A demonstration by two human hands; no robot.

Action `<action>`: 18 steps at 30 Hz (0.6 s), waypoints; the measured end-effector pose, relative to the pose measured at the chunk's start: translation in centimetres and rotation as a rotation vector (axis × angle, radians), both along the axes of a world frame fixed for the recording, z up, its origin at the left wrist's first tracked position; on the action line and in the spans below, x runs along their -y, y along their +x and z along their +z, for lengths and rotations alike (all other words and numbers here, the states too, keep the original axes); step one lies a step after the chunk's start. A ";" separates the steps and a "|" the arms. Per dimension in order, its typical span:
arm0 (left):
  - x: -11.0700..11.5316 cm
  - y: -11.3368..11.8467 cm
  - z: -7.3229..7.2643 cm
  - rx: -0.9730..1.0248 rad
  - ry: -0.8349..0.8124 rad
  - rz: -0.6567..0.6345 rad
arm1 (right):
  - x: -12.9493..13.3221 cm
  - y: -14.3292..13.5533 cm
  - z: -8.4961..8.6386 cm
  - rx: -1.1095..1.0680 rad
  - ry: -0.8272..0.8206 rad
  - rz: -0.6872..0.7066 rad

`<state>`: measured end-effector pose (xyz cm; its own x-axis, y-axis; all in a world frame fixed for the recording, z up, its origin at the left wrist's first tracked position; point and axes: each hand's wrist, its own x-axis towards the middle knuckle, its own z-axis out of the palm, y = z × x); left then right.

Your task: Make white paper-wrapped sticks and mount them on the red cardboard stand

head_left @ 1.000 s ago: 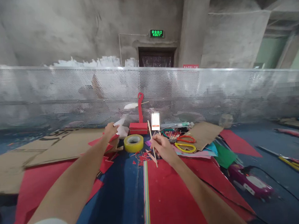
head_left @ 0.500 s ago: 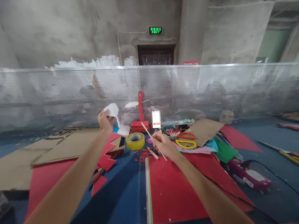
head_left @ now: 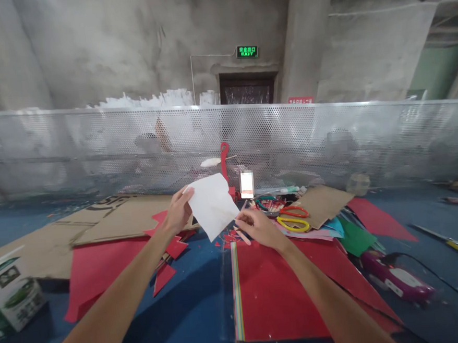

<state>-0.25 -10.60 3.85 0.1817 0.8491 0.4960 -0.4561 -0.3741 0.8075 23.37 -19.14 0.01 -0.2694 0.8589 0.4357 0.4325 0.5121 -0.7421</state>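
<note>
A white sheet of paper [head_left: 212, 206] is held up over the middle of the table, spread nearly flat. My left hand [head_left: 180, 211] pinches its upper left edge between thumb and fingers. At the sheet's lower right corner, my right hand [head_left: 256, 227] has its fingertips closed together. A thin stick [head_left: 244, 206] shows partly at those fingertips; the rest of it is hidden. Below my right hand lies a red board [head_left: 279, 293] with a striped left edge. Behind the sheet stands a red curved piece [head_left: 224, 161], its base mostly covered.
Yellow-and-orange scissors [head_left: 293, 223] lie among coloured papers and brown cardboard [head_left: 321, 204]. A purple tool [head_left: 395, 280] with a cord rests at the right. Large cardboard [head_left: 118, 218] and red sheets are at the left, near a carton [head_left: 14, 293]. A perforated metal barrier [head_left: 289, 130] runs behind.
The white paper has moved right and opened out, now hiding the tape roll. My left hand has come nearer to my right hand. The view has shifted slightly left, showing more of the carton.
</note>
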 end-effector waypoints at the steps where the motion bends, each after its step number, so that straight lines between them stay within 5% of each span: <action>1: 0.0 0.1 -0.3 -0.002 -0.013 -0.012 | -0.1 0.1 0.0 0.017 0.011 -0.009; 9: 0.0 -0.3 -1.1 -0.057 -0.069 -0.039 | -0.7 1.0 -0.2 0.157 0.101 -0.177; 18: 0.2 0.0 -1.4 -0.115 -0.077 -0.112 | -0.8 0.8 -0.4 0.185 0.117 -0.188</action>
<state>-0.27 -10.79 2.40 0.3288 0.8549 0.4012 -0.3948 -0.2615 0.8808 24.20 -18.31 -0.38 -0.1946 0.8480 0.4930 0.6503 0.4878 -0.5823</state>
